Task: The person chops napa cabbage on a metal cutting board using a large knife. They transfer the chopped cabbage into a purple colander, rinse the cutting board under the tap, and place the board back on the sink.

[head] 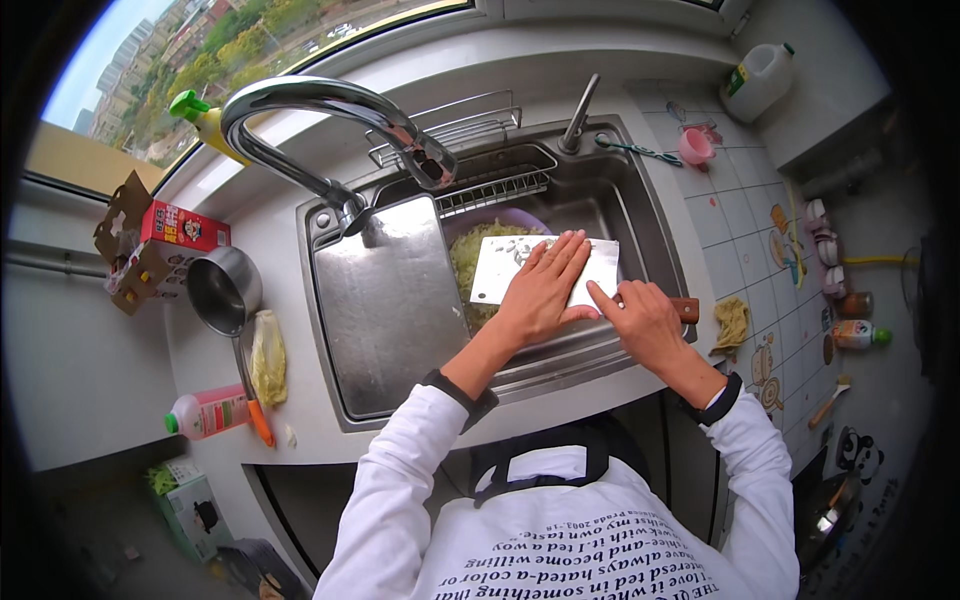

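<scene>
My right hand (651, 322) grips the brown wooden handle (688, 310) of a cleaver, its forefinger stretched onto the blade. The broad steel blade (491, 274) lies nearly flat over the sink, with pale vegetable bits stuck to its upper face. Across that face rests my left hand (544, 289), fingers extended and thumb out to the side. Beneath the blade, a purple basin (531, 217) in the sink holds pale green shredded vegetable (463, 259), probably cabbage. The hands and blade hide part of the basin. A metal board (382, 322) covers the sink's left side.
A curved chrome faucet (315, 90) arches over the sink (637, 225). On the left counter are a ladle (225, 292), a cabbage leaf (268, 356), a pink-liquid bottle (210, 412) and a red box (184, 225). To the right lie a yellowish cloth (731, 325) and a pink cup (697, 146).
</scene>
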Action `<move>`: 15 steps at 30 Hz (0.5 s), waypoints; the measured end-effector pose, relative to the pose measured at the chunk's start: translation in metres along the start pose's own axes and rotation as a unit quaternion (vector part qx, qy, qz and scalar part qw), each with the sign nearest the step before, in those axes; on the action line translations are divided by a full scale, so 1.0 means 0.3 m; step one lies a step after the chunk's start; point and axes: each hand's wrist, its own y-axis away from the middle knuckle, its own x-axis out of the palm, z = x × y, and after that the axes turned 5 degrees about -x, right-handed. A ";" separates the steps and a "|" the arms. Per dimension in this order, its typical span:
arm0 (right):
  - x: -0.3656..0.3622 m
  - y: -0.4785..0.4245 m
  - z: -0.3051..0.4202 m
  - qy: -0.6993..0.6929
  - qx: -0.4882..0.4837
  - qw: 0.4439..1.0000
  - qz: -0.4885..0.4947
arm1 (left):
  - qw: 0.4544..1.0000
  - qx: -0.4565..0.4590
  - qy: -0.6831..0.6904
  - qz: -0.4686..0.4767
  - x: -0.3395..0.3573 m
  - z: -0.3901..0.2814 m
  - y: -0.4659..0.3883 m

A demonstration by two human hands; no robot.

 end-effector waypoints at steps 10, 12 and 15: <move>-0.024 0.064 -0.069 0.053 0.012 0.998 0.031 | 0.974 -0.218 -0.020 0.057 0.019 0.213 0.102; -0.036 0.077 -0.086 0.055 0.026 0.998 0.032 | 0.963 -0.253 -0.039 0.078 0.033 0.253 0.098; -0.059 0.081 -0.105 0.053 0.046 0.997 0.028 | 0.963 -0.266 -0.046 0.022 0.086 0.285 0.107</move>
